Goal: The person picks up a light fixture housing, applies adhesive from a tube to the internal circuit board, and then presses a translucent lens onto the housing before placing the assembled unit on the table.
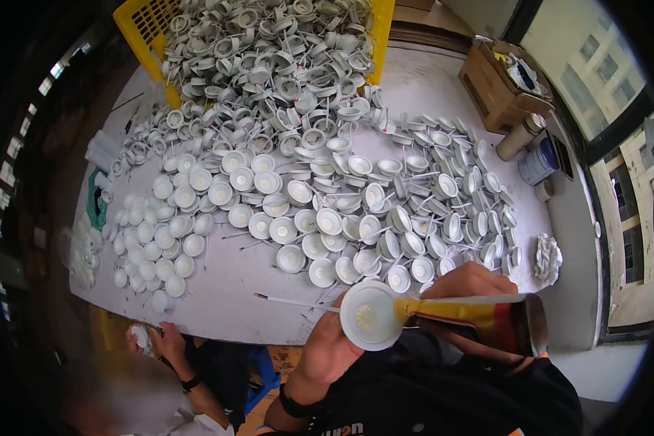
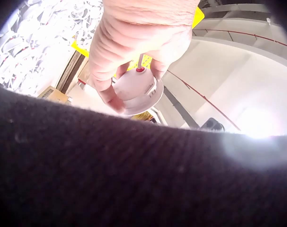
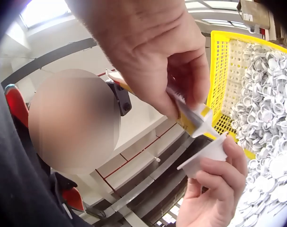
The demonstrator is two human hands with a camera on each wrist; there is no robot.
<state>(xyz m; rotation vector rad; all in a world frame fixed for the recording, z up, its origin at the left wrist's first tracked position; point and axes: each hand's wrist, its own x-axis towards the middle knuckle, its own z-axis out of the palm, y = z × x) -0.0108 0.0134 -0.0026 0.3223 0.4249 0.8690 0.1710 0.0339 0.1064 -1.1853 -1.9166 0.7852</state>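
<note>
In the head view the left hand (image 1: 325,354) holds a round white lamp housing (image 1: 371,316), its cup facing up, a thin cable sticking out to the left. The left wrist view shows that hand (image 2: 141,42) pinching the housing (image 2: 136,90) by its rim, near a red-ringed cable exit. The right hand (image 1: 469,282) grips a yellow, red and dark tube or pouch (image 1: 472,316), tilted with its narrow end at the housing's edge. In the right wrist view, the right hand (image 3: 157,56) has the pouch's pale tip (image 3: 205,128) just above the housing (image 3: 205,156).
Many white housings (image 1: 291,259) cover the table (image 1: 232,312). A yellow crate (image 1: 381,43) heaped with more stands behind. At right are a cardboard box (image 1: 498,91), a thermos (image 1: 520,136), a can (image 1: 538,163) and crumpled tissue (image 1: 548,259). Another person's hands (image 1: 168,341) are at lower left.
</note>
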